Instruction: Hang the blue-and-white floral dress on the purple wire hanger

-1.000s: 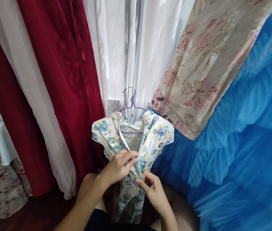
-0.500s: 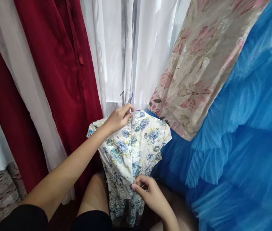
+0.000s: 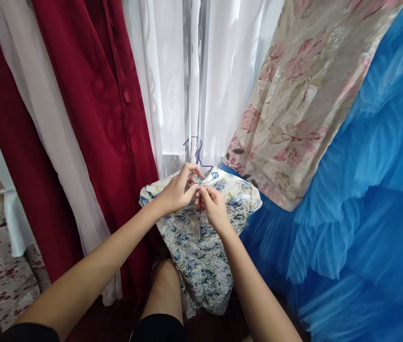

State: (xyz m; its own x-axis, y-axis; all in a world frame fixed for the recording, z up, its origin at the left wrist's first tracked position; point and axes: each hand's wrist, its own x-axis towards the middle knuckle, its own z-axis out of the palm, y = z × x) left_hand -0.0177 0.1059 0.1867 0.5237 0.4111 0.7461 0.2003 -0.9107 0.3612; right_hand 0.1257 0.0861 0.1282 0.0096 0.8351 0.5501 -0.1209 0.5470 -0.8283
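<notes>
Pinching the floral dress [image 3: 203, 256] at its neckline [image 3: 210, 176], my left hand [image 3: 180, 190] and right hand [image 3: 214, 204] meet fingertip to fingertip; from my remote view, it hangs on the purple hanger [image 3: 205, 166], below the hook [image 3: 200, 147].

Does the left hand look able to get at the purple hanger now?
Likely yes: the left hand is at the top of the flowered dress, just below the purple hanger's hook, with nothing visible between.
</notes>
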